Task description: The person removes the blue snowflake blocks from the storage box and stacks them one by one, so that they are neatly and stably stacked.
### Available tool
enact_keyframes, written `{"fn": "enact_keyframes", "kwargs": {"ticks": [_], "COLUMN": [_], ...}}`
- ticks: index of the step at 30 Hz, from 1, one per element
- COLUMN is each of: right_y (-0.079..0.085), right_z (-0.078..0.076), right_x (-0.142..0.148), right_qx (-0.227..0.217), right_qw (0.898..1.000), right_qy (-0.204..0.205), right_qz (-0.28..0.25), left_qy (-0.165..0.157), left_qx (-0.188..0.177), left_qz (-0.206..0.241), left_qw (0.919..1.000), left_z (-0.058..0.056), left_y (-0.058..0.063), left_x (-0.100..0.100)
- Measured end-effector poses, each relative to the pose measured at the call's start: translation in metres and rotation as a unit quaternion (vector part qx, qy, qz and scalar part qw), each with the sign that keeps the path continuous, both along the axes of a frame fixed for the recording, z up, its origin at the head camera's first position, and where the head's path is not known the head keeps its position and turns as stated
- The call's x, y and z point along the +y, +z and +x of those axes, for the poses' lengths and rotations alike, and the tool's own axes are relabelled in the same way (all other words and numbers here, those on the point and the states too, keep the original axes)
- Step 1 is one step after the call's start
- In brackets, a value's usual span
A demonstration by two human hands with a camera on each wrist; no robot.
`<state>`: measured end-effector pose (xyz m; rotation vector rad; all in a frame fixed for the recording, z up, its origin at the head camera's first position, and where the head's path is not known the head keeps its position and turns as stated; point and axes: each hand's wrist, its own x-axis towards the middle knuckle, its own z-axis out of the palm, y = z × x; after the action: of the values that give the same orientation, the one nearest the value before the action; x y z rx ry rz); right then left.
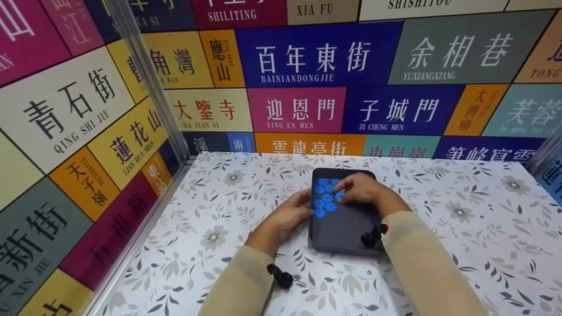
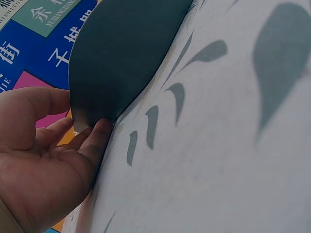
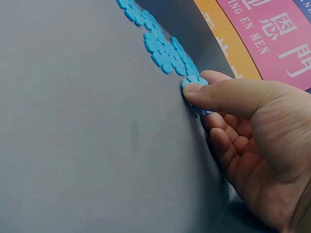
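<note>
One blue flower-shaped disc [image 3: 198, 79], over the far half of the tray [image 1: 344, 237], is pinched by the right hand [image 1: 362, 191]; the grip is narrowed to the disc's thickness. Best held by its rim and kept level, so that its neighbours are not nudged. Similar blue discs [image 1: 325, 199], grouped at the tray's far left; contact with the held disc cannot quite be made out. Left hand [image 1: 287, 215], loosely bent, rested against the tray's left wall, nothing clasped; light steadying is advised. Counter [image 1: 175, 254], leaf-patterned, beneath the tray. Lettered wall [image 1: 298, 109], behind the tray.
</note>
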<state>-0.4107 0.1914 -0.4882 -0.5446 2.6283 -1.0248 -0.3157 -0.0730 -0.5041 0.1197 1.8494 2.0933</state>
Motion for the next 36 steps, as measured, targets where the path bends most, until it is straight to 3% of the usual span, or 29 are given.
{"fn": "enact_keyframes", "kwargs": {"ticks": [14,24,31,36], "right_y": [0.004,0.014,0.034,0.045], "right_z": [0.004,0.009,0.026,0.045], "right_x": [-0.004,-0.01,-0.014,-0.007], "right_qx": [-0.016,-0.042,-0.015,0.012], "right_qw": [0.998,0.992,0.987,0.976], "right_qy": [-0.041,-0.045,-0.029,-0.087], "right_qz": [-0.038,-0.111,-0.155,-0.201], "left_qy": [0.002,-0.004,-0.004,0.002], "left_qx": [0.005,0.004,0.003,0.003], "left_qz": [0.008,-0.004,-0.004,0.006], "left_qw": [0.9999,1.0,1.0,1.0], "left_z": [0.0,0.0,0.0,0.0], "left_y": [0.0,0.0,-0.001,-0.001], "left_x": [-0.001,0.0,-0.001,-0.001]}}
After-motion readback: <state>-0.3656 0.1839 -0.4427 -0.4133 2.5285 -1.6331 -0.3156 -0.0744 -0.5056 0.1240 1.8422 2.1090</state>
